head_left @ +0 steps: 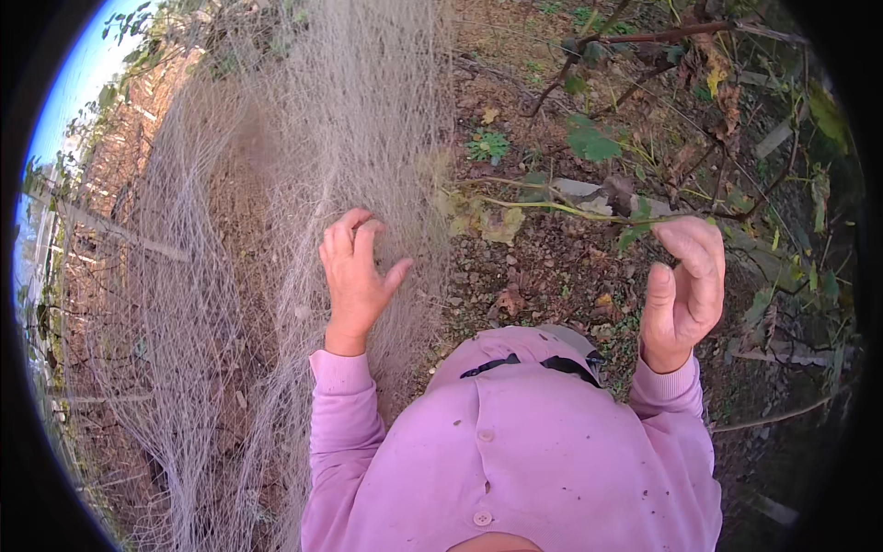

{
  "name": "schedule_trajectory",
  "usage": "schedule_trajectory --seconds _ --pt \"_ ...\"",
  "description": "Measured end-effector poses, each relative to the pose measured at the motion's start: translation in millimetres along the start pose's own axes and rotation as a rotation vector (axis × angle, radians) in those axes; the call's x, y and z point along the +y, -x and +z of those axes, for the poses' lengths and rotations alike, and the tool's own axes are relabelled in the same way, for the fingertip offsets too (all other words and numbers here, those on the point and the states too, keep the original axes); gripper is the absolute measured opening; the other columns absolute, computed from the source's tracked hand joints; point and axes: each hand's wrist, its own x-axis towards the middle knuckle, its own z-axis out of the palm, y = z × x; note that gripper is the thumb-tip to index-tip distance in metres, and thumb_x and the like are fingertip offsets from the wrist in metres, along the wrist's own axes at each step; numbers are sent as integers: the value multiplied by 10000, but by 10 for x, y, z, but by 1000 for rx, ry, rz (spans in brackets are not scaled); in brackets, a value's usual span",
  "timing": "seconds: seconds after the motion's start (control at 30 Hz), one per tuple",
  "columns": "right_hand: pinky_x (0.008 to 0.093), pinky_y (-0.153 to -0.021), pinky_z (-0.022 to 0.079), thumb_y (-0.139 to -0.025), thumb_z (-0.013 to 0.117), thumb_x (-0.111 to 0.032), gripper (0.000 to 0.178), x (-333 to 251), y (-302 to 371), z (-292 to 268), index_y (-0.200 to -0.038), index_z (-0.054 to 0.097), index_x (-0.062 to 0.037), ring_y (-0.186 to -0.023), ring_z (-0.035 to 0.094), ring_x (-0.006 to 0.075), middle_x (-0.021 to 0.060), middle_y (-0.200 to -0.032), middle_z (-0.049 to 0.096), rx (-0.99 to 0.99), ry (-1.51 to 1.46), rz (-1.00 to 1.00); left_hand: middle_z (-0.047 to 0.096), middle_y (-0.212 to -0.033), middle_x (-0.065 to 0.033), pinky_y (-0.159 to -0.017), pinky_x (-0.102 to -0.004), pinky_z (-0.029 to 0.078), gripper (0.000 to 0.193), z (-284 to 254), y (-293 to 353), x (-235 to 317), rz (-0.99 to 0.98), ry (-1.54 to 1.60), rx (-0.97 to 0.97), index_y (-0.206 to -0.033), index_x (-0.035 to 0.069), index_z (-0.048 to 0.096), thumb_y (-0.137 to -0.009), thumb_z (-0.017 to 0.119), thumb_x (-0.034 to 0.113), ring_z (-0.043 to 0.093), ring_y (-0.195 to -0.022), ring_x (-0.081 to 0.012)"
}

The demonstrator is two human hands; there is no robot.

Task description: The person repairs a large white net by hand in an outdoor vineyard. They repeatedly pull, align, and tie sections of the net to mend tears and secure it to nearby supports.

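A pale, fine-meshed net (368, 101) hangs in a long bunched curtain on my left, running from the far edge down past my left arm. Against it lies my left hand (354, 271), back up, thumb spread and fingers slightly bent; whether a fingertip hooks any mesh is hard to see. My right hand (685, 290) is raised on the other side, its fingers curved and the thumb apart, with nothing between them. Just beyond its fingertips runs a thin green vine shoot (579, 212), which carries a yellowed leaf (501, 224) close to the net.
Vine branches (662, 37) with green and withered leaves fill the right side. A light-coloured post or bar (589, 189) lies behind the shoot. Below is stony soil (543, 267) with fallen leaves. More net (184, 322) spreads at far left, before another row of plants.
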Motion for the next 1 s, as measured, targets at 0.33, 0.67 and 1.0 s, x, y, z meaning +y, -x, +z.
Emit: schedule_trajectory --seconds 0.33,0.67,1.0 --pt "385 -734 457 -809 656 -155 68 1380 1143 703 -779 677 -98 -762 632 265 53 -752 649 -718 555 129 517 -1249 -133 -993 -459 383 586 22 -39 15 5 22 -11 -1072 82 569 -577 881 109 484 -1155 -355" --pt "381 -828 455 -827 607 -201 153 2527 1802 -23 -753 726 -141 -879 668 236 74 -854 709 -956 1098 373 511 -1257 -142 -995 -467 383 597 39 -107 303 8 59 -15 -1082 77 560 -576 876 86 479 -1168 -361" --pt "409 -682 464 -830 643 -189 154 2202 1421 -1171 -702 596 -116 -704 636 287 71 -735 646 -295 1267 224 503 -1251 -165 -992 -476 378 602 216 246 230 -12 65 17 -1086 68 551 -575 867 55 476 -1159 -376"
